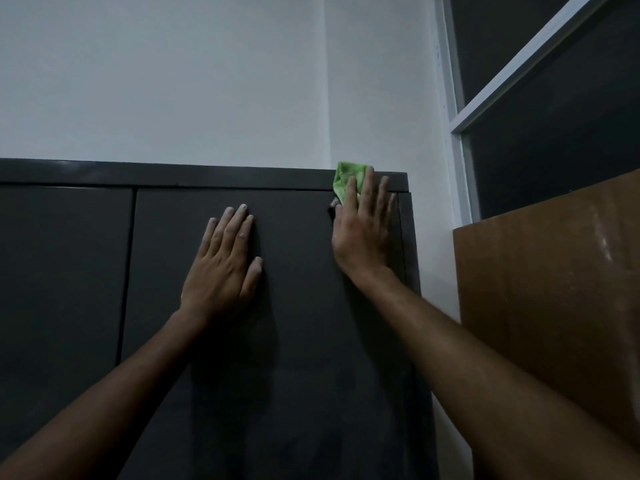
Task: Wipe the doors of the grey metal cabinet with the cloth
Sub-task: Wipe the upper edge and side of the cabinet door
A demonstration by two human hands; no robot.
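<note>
The left door (pixel 62 271) of the tall dark grey metal cabinet (pixel 207 174) shows no cloth on it. On the right door (pixel 294 341) the left hand (pixel 221 268) rests flat, fingers straight, empty. The right hand (pixel 363 230) presses the crumpled green cloth (pixel 346 181) with straight fingers against that door's top right corner. Wiping looks barely begun, with most of both doors left.

The grey metal cabinet (pixel 304 358) stands against a white wall (pixel 207 81), its doors closed. Flat on the right door (pixel 277 375) lie a left hand (pixel 225 265) and a right hand (pixel 363 233), the latter pressing a green cloth (pixel 346 180) at the top edge
</note>
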